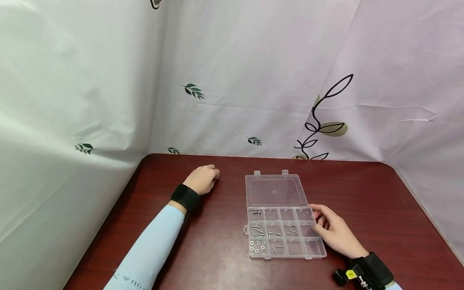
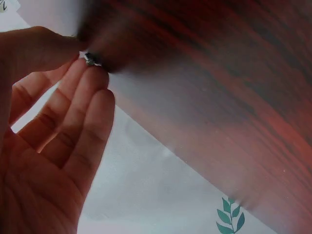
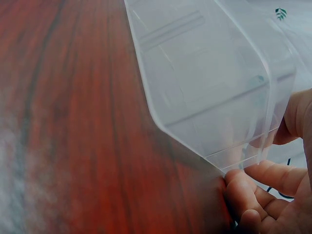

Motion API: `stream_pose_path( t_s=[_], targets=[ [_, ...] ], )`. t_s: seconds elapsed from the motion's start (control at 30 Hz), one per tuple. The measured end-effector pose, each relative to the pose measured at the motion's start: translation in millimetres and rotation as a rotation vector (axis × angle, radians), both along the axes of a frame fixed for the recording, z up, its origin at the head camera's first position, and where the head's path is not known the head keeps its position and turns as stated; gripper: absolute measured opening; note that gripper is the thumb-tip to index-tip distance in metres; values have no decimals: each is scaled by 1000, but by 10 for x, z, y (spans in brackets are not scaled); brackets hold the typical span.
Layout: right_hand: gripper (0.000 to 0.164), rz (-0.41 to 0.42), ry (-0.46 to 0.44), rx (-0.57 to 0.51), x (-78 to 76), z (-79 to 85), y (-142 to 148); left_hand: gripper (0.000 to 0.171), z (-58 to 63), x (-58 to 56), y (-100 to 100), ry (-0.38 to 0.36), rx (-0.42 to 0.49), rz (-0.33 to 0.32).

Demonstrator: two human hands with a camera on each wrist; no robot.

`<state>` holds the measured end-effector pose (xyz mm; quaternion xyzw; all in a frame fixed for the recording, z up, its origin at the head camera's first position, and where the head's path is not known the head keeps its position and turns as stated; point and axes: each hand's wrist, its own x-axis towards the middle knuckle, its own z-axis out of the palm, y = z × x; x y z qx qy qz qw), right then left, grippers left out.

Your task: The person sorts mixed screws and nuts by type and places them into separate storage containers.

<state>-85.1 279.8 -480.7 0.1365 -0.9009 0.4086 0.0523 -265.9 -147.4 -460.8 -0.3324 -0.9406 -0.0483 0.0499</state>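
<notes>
A clear plastic compartment box (image 1: 277, 233) lies with its lid (image 1: 277, 191) flipped back toward the far edge. White-ringed nuts (image 1: 256, 243) sit in its front-left compartment, and several small screws (image 1: 257, 230) lie in others. My right hand (image 1: 335, 231) grips the right side wall of the box; in the right wrist view, its fingers (image 3: 239, 190) curl at the corner. Away to the left, my left hand (image 1: 203, 179) is low over the table. Between its thumb and fingertips it pinches a small metal piece (image 2: 90, 59), mostly hidden, whose exact kind I cannot tell.
The dark red wooden table (image 1: 217, 241) carries the box right of centre. A white curtain with leaf prints (image 1: 235, 80) hangs along the far edge and the sides. A black strap (image 1: 185, 196) wraps the left wrist, and a strapped camera (image 1: 340, 277) sits at the right wrist.
</notes>
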Motion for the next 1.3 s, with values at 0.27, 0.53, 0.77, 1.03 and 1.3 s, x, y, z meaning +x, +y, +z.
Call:
stream_pose_path(
  t_s=[0.27, 0.53, 0.77, 1.03, 1.3],
  targets=[
    [48, 2, -5, -1, 2, 0, 3, 19, 35, -64, 1, 13, 22, -23],
    [48, 1, -14, 2, -2, -20, 11, 26, 66, -91, -27, -53, 26, 10],
    [49, 2, -10, 5, -10, -39, 16, 24, 75, -66, -61, -71, 22, 22],
    [50, 2, -12, 4, -12, -36, 27, 23, 163, 23, 0, -29, 44, -22],
    [48, 4, -35, 1, 0, 0, 16, 21, 371, 196, 308, 47, 98, -135]
  ],
)
